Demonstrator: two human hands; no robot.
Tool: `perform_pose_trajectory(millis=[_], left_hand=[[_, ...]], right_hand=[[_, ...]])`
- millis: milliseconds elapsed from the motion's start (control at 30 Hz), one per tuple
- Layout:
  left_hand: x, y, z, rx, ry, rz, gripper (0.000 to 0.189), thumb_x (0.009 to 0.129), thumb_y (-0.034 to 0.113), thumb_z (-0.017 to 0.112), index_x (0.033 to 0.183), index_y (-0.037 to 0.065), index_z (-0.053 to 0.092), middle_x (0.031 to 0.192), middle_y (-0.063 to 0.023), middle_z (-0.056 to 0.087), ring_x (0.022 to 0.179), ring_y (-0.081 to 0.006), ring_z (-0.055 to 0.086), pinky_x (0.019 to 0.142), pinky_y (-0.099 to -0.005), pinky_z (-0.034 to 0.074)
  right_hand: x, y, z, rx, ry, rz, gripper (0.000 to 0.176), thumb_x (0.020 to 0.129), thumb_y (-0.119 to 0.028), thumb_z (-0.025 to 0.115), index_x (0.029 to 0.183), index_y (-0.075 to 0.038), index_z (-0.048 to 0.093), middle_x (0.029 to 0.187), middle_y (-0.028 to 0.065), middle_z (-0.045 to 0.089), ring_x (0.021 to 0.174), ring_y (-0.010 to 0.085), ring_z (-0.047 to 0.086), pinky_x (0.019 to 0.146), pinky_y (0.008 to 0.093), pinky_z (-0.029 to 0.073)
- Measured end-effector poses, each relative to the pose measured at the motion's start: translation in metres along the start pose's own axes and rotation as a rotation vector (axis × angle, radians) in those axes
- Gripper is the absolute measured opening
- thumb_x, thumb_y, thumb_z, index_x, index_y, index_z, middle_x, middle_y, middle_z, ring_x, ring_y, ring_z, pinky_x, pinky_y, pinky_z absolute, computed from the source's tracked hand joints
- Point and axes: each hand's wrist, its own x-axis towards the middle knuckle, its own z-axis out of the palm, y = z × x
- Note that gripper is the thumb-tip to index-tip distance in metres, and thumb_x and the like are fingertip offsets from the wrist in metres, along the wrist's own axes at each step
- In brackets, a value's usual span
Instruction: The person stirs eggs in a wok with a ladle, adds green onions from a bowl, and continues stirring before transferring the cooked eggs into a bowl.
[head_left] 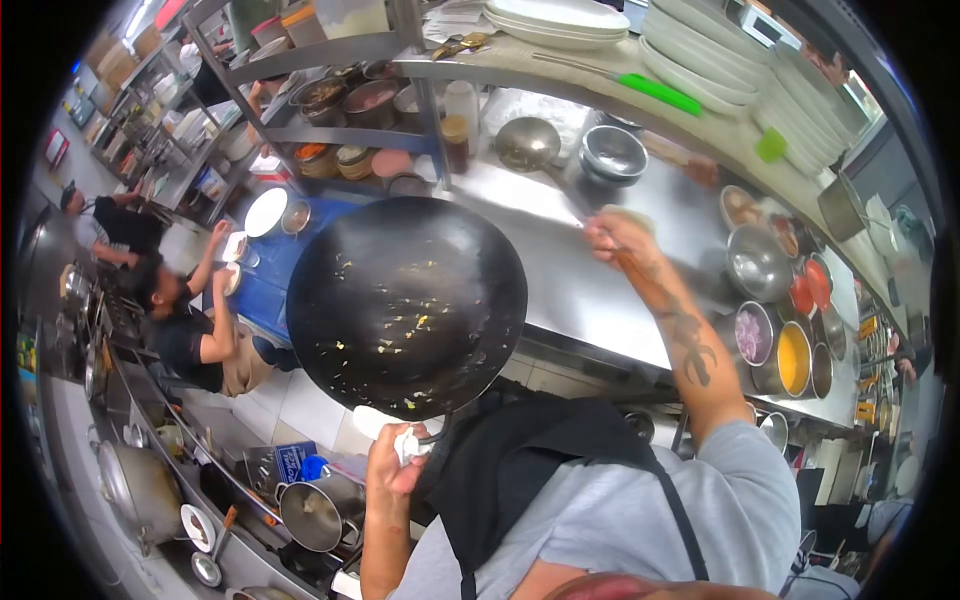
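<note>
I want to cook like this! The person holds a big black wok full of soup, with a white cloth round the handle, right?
Not full of soup: the head view shows the wok nearly empty, with only a few yellow scraps. The rest is right: the left hand grips its handle through a white cloth.

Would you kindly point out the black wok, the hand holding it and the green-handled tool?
black wok (405, 300), head view, middle of its inner bowl.
left hand (391, 462), head view, back of the hand gripping the cloth-wrapped handle.
green-handled tool (657, 94), head view, middle of its green handle.
</note>
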Motion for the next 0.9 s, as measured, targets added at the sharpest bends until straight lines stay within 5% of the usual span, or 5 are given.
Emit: perform_pose_trajectory(millis=[267, 533, 600, 800, 900], left_hand=[[0.032, -0.019, 0.035, 0.083, -0.137, -0.097, 0.014, 0.084, 0.012, 0.051, 0.095, 0.004, 0.052, 0.074, -0.0081, 0.057, 0.062, -0.0158, 0.056, 0.038, -0.0244, 0.037], [0.090, -0.041, 0.094, 0.255, -0.238, -0.143, 0.008, 0.081, 0.011, 0.053, 0.086, 0.004, 0.052, 0.071, -0.0090, 0.057, 0.057, -0.0161, 0.054, 0.040, -0.0242, 0.035], [0.092, -0.042, 0.115, 0.271, -0.248, -0.101, 0.007, 0.082, 0.011, 0.052, 0.084, 0.005, 0.053, 0.071, -0.0086, 0.058, 0.056, -0.0151, 0.054, 0.040, -0.0240, 0.035], [0.119, -0.033, 0.138, 0.234, -0.319, -0.110, 0.007, 0.084, 0.013, 0.050, 0.085, 0.007, 0.053, 0.070, -0.0089, 0.059, 0.054, -0.0141, 0.054, 0.037, -0.0238, 0.036], [0.125, -0.027, 0.141, 0.298, -0.336, -0.100, 0.007, 0.084, 0.014, 0.050, 0.083, 0.008, 0.053, 0.070, -0.0072, 0.059, 0.054, -0.0140, 0.054, 0.037, -0.0235, 0.036]], right_hand=[[-0.116, 0.031, -0.038, -0.522, 0.077, -0.285, 0.056, 0.085, -0.001, 0.054, 0.138, -0.002, 0.037, 0.068, -0.0011, 0.051, 0.044, 0.0074, 0.046, 0.039, 0.0224, 0.036], [-0.090, 0.055, 0.001, -0.996, 0.039, -0.464, 0.050, 0.084, -0.012, 0.057, 0.130, 0.002, 0.044, 0.079, 0.0131, 0.063, 0.062, 0.0207, 0.059, 0.057, 0.0335, 0.048], [-0.068, 0.100, -0.016, -1.286, 0.089, -1.053, 0.046, 0.087, -0.012, 0.056, 0.130, -0.002, 0.046, 0.080, 0.0169, 0.061, 0.063, 0.0303, 0.061, 0.059, 0.0391, 0.049], [-0.206, 0.064, -0.099, -1.981, 0.107, -0.427, 0.055, 0.082, -0.006, 0.052, 0.136, -0.011, 0.040, 0.077, 0.0130, 0.054, 0.069, 0.0319, 0.061, 0.063, 0.0419, 0.051], [-0.203, 0.025, -0.099, -2.060, 0.345, -0.448, 0.049, 0.084, -0.006, 0.045, 0.132, -0.012, 0.044, 0.087, 0.0134, 0.058, 0.079, 0.0316, 0.062, 0.069, 0.0422, 0.051]])
